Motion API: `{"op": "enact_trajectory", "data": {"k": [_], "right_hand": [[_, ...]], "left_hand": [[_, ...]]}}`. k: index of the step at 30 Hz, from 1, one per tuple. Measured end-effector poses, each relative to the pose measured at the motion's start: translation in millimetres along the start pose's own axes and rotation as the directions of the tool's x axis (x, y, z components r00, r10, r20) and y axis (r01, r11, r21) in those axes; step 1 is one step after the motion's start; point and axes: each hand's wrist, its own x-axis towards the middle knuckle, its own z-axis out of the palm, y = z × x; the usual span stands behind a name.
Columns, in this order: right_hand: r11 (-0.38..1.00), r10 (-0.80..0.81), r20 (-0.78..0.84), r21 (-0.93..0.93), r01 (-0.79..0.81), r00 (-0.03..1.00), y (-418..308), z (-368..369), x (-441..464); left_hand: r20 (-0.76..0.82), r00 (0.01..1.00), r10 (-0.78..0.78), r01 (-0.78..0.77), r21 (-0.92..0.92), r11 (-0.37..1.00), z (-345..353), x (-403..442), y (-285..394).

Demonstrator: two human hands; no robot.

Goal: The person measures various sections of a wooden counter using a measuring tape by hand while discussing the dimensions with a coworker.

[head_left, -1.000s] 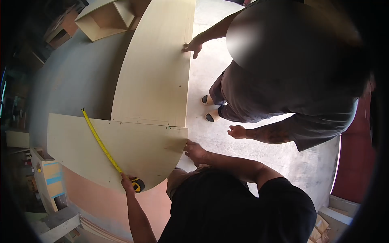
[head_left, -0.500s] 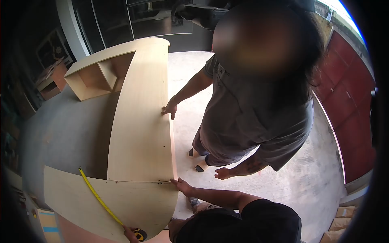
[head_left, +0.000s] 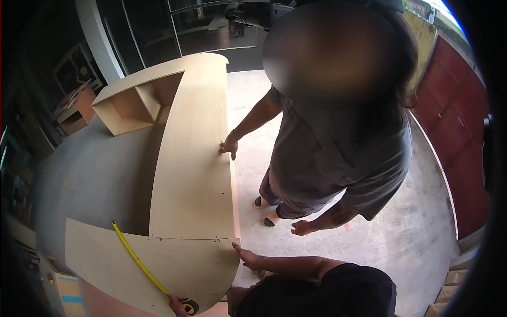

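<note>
My left hand [head_left: 177, 306], partly cut off by the bottom of the view, is closed at a black and yellow tape measure [head_left: 189, 306]. Its yellow blade [head_left: 138, 260] is drawn out across the rounded plywood top [head_left: 105, 248], reaching its far edge. My right hand [head_left: 250, 257] rests with fingers extended at the right edge of that top, beside the seam with a long plywood panel [head_left: 185, 185]. Across from me, a person in a grey T-shirt [head_left: 327, 148] touches the long panel's edge with one hand [head_left: 230, 146]; their other hand [head_left: 302, 228] hangs free.
An open two-compartment shelf [head_left: 129, 108] sits under the far end of the counter. Dark glass panels [head_left: 145, 31] stand behind it. A red gate [head_left: 449, 121] is at the right, with stacked cartons [head_left: 449, 293] at the lower right.
My view has shifted slightly, so the scene sits a little further right. The hands and the extended tape keep nearly the same places on the plywood.
</note>
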Motion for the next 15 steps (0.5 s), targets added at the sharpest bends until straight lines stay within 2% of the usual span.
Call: {"op": "enact_trajectory", "data": {"k": [3, 6, 8, 9, 11, 15], "right_hand": [[0.911, -0.279, -0.077, -0.338, 0.238, 0.957, -35.3, -17.7, 9.7], [0.994, -0.092, -0.175, -0.078, 0.080, 0.980, -23.6, -32.0, 52.7], [0.983, -0.131, -0.124, -0.145, 0.112, 0.984, -13.8, -31.1, 46.3], [0.968, -0.180, -0.080, -0.194, 0.162, 0.980, -10.8, -27.2, 33.9], [0.998, -0.009, -0.052, -0.060, 0.006, 0.999, -4.1, -15.1, 19.1], [0.972, 0.132, 0.024, -0.200, -0.125, 0.991, 39.0, -9.9, 15.2]], "left_hand": [[0.042, 0.999, -0.007, 0.007, -0.006, 1.000, -2.9, 5.8, -8.0], [0.059, 0.998, 0.032, -0.027, -0.088, 0.996, -1.9, 11.4, -18.1], [0.018, 0.992, -0.124, 0.125, -0.074, 0.989, 2.0, -7.8, 8.1], [0.013, 0.994, -0.106, 0.106, -0.041, 0.993, -1.4, -3.8, 2.4], [-0.010, 0.994, -0.104, 0.104, -0.017, 0.994, -2.3, -9.2, 6.8], [0.045, 0.992, -0.119, 0.122, -0.070, 0.990, 1.5, -29.9, 25.6]]}}
